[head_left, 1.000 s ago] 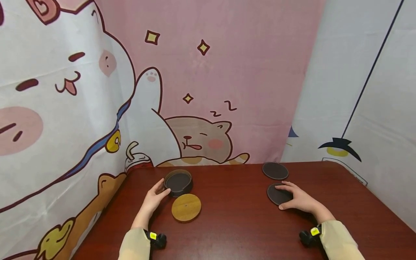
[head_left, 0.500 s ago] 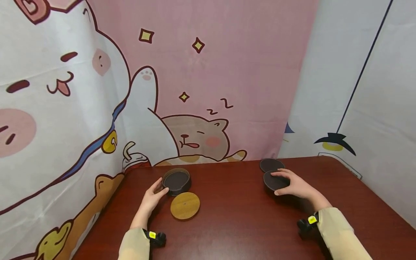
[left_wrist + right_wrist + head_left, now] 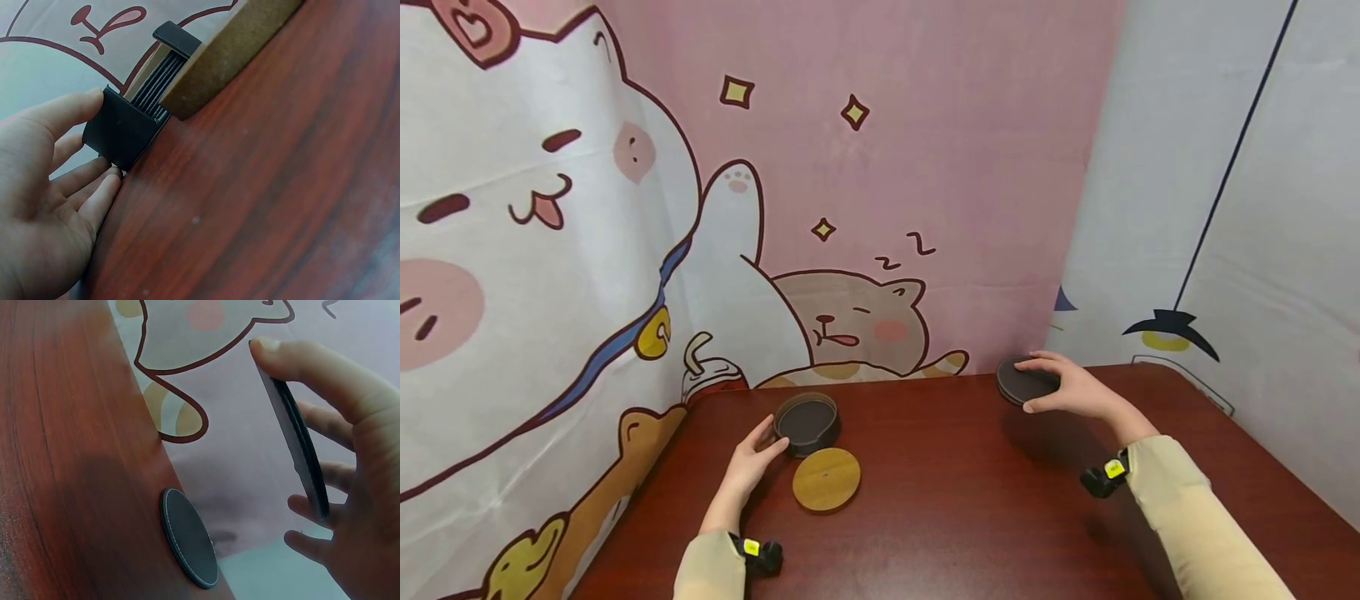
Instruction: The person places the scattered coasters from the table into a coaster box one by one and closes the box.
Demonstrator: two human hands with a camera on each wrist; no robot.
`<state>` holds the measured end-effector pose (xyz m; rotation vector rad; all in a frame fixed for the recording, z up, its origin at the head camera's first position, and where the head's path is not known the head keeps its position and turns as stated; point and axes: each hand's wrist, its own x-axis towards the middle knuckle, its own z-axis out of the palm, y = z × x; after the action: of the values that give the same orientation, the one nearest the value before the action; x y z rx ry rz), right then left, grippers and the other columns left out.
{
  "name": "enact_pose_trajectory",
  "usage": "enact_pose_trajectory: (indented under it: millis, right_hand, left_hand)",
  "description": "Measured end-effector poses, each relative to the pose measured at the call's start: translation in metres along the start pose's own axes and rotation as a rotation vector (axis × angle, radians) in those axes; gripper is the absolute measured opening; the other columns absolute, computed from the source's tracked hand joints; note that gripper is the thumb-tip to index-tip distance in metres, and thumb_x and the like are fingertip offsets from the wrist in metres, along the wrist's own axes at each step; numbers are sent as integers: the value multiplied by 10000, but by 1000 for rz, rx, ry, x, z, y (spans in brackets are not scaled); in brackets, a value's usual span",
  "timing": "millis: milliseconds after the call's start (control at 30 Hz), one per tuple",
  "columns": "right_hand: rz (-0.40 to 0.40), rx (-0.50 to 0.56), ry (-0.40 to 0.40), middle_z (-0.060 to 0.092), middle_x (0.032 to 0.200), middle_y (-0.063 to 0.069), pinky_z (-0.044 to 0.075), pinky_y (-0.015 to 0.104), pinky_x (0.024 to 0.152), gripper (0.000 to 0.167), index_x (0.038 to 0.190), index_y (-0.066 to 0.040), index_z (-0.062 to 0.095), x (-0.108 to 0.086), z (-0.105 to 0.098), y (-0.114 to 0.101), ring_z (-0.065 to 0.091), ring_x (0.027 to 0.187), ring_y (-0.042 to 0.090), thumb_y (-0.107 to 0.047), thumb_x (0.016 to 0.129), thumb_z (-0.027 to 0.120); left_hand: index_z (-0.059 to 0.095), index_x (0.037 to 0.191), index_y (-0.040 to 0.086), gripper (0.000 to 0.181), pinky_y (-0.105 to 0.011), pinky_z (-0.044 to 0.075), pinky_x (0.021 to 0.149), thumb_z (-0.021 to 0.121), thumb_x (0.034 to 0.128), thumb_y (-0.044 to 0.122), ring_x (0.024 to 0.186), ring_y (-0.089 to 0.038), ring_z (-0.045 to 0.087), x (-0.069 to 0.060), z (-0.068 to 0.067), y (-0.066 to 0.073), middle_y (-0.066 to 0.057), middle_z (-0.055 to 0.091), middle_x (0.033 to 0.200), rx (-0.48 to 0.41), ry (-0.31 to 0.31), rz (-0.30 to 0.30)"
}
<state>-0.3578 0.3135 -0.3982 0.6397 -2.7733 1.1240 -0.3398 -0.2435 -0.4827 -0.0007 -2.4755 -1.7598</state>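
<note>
My left hand (image 3: 747, 468) grips the side of a round black holder (image 3: 807, 423) on the table. The left wrist view shows thumb and fingers around the holder's wall (image 3: 119, 130), with several thin black discs (image 3: 154, 87) stacked inside. A round wooden disc (image 3: 826, 481) lies just in front of the holder. At the back right, my right hand (image 3: 1078, 392) pinches a thin black disc (image 3: 1026, 382) by its edges, raised off the table. In the right wrist view this disc (image 3: 295, 434) is tilted, apart from another black disc (image 3: 189, 539) with pale edge stitching lying on the table.
The reddish-brown table (image 3: 925, 517) reaches back to a pink and white cloth (image 3: 970, 183) with cartoon animals. More white cloth (image 3: 1285, 208) hangs along the right. A dark device is strapped to each wrist.
My right hand has lifted the nearer black disc off the table and carried it back over the farther one. The left hand keeps its hold on the holder.
</note>
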Motion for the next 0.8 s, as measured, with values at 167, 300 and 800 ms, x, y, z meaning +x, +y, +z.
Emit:
enact_pose_trajectory:
  millis: [167, 300, 800]
  right_hand:
    - [-15, -7, 2, 261, 1527, 202, 392, 548, 919, 694, 1359, -135, 568, 12, 7, 2, 273, 1338, 454, -346, 752, 833]
    - [-46, -3, -15, 273, 1517, 211, 403, 524, 899, 673, 1344, -138, 583, 20, 15, 1, 311, 1316, 454, -340, 753, 832]
    - [-142, 24, -16, 320, 1503, 171, 424, 474, 886, 678, 1327, -195, 608, 58, 59, -21, 404, 1266, 393, -354, 716, 856]
  left_hand:
    - [346, 1509, 69, 720, -523, 346, 1054, 705, 903, 223, 1335, -399, 393, 0, -2, -2, -249, 378, 1478, -8, 9, 4]
    - [334, 1511, 56, 718, -532, 341, 1054, 696, 912, 214, 1339, -412, 380, 0, -3, -2, -262, 362, 1481, -8, 10, 1]
    - [373, 1493, 55, 683, -518, 356, 1049, 698, 906, 174, 1321, -399, 414, 1, 1, -3, -256, 410, 1453, -18, 23, 29]
